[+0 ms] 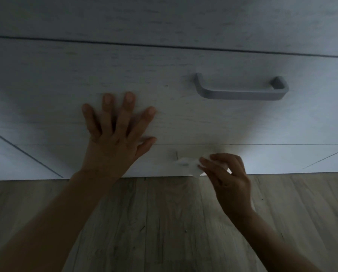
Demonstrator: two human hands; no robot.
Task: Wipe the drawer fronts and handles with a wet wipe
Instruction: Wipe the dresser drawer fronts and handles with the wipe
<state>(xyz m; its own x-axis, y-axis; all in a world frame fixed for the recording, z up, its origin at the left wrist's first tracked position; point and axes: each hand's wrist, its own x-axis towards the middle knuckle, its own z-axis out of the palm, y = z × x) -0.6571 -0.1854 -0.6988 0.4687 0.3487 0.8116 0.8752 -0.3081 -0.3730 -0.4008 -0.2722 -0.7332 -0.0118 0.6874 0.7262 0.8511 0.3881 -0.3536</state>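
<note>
Left hand: the left hand (113, 138) lies flat on the drawer front (46, 91), fingers straight and spread wide, with the thumb pointing right along the seam at the drawer's bottom edge. It's holding nothing, and it looks like it's just bracing the drawer.

Wet wipe: the wet wipe (185, 163) is a small white crumple just right of that thumb. It's down on the lower panel (281, 158) under the drawer, close above the wood floor (164, 222).

Right hand: the right hand (229, 177) pinches the wipe's right end between thumb and fingertips, with the other fingers curled in. It's pretty dark down there, so I honestly can't tell whether the wipe is pressed onto the panel or just in front of it.

Handle: the handle (240, 93) is a grey bar up and to the right of both hands, on the same drawer front. Nothing is touching it.

Step in hand: my guess is they're working the strip at the very bottom, with the front and handle above not yet covered.

Next move: I'd say open the wipe out for more contact, sweep it across the front, then wrap it around the bar to get the underside. The left hand would have to shift off its patch so that bit gets wiped too.
</note>
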